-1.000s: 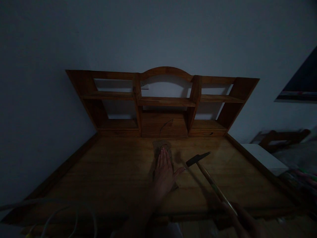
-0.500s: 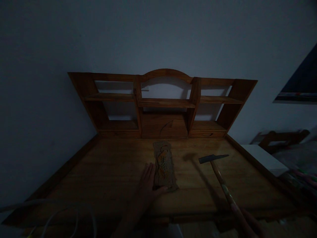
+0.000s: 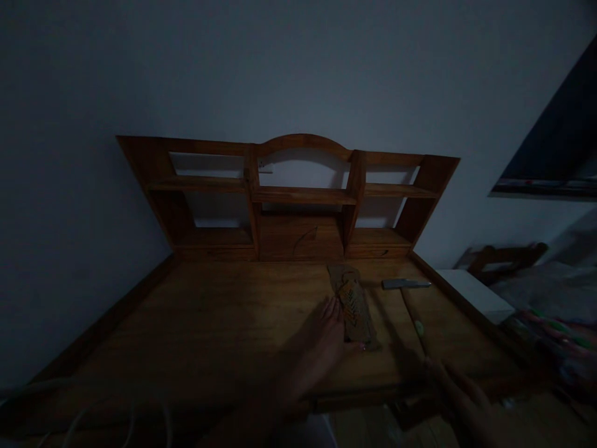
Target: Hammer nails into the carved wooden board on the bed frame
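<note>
A worn, flat brown piece with a raised yellowish pattern [image 3: 353, 308] lies on the wooden desk [image 3: 224, 311], right of centre. My left hand [image 3: 330, 333] rests against its left side and near edge, thumb and fingers spread apart. A hammer [image 3: 405, 284] with a dark metal head and a long thin handle is to its right, head towards the shelf. My right hand [image 3: 454, 389] is at the handle's near end by the desk's front edge, dim and blurred, so its finger positions and grip are unclear.
A wooden shelf unit [image 3: 303, 196] stands along the back of the desk against the wall. Pale looped cables [image 3: 125, 410] hang at the lower left. On the right are a white surface [image 3: 471, 292], a wooden chair back [image 3: 508, 255] and a heap of bagged items [image 3: 555, 298].
My left hand and the brown piece have moved right across the desk. The hammer's head is now lower and closer to the desk top, with its handle turned more upright in view.
</note>
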Demonstrator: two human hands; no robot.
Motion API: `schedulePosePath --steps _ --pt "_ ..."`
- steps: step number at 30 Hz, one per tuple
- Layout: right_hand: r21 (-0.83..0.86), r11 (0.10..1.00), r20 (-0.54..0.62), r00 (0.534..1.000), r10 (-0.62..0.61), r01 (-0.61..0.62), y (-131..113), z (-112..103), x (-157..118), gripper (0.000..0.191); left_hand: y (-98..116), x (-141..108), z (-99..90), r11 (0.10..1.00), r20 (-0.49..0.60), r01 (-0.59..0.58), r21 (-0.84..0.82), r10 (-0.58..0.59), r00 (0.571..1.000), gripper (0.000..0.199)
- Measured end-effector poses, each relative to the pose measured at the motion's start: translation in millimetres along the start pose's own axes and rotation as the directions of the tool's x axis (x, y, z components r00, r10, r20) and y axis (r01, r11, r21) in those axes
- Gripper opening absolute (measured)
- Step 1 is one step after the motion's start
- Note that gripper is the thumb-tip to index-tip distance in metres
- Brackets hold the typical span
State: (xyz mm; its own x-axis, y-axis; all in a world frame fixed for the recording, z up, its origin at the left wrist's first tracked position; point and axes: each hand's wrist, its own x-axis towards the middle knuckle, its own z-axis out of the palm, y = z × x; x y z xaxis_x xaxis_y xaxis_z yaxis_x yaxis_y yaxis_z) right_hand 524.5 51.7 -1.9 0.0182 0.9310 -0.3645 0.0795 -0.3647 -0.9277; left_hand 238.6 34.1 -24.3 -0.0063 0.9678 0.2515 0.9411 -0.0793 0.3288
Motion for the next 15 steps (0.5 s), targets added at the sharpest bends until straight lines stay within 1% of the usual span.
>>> schedulePosePath --steps 1,3,5,6,9,12,14,15 --pt "-0.003 1.0 0.006 1.0 -0.008 0.008 -5.6 -0.2 5.8 0.066 9.0 12.0 5.9 1.0 0.002 -0.006 -0.001 0.006 1.0 0.108" --pt "0.009 1.0 0.053 0.998 -0.023 0.022 -17.5 1.0 18.8 0.056 26.8 35.4 16.3 1.0 -0.009 -0.006 0.016 0.006 1.0 0.103" --pt "0.034 0.999 0.166 0.985 -0.046 0.041 -29.0 4.7 33.7 0.044 43.0 56.4 25.7 0.999 -0.025 -0.01 0.035 0.011 1.0 0.097" --pt "0.046 0.997 0.197 0.978 -0.063 0.055 -34.3 7.3 41.8 0.038 49.9 65.5 30.1 0.999 -0.027 -0.012 0.044 0.013 1.0 0.095" --pt "0.033 0.998 0.283 0.957 -0.067 0.06 -47.2 16.6 66.6 0.029 64.0 85.4 41.2 0.999 -0.001 -0.004 0.044 0.004 1.0 0.088" --pt "-0.01 0.997 0.34 0.938 -0.074 0.082 -56.4 25.2 87.1 0.027 68.2 90.9 43.3 1.0 -0.002 0.022 -0.017 -0.022 1.0 0.086" --pt "-0.032 0.994 0.379 0.922 -0.084 0.104 -61.3 29.5 96.4 0.029 67.0 83.2 37.4 0.997 -0.04 0.042 -0.062 -0.045 0.998 0.087" --pt "-0.043 0.993 0.395 0.914 -0.087 0.113 -63.4 31.2 99.9 0.029 65.7 75.4 32.4 0.996 -0.059 0.039 -0.084 -0.044 0.997 0.085"
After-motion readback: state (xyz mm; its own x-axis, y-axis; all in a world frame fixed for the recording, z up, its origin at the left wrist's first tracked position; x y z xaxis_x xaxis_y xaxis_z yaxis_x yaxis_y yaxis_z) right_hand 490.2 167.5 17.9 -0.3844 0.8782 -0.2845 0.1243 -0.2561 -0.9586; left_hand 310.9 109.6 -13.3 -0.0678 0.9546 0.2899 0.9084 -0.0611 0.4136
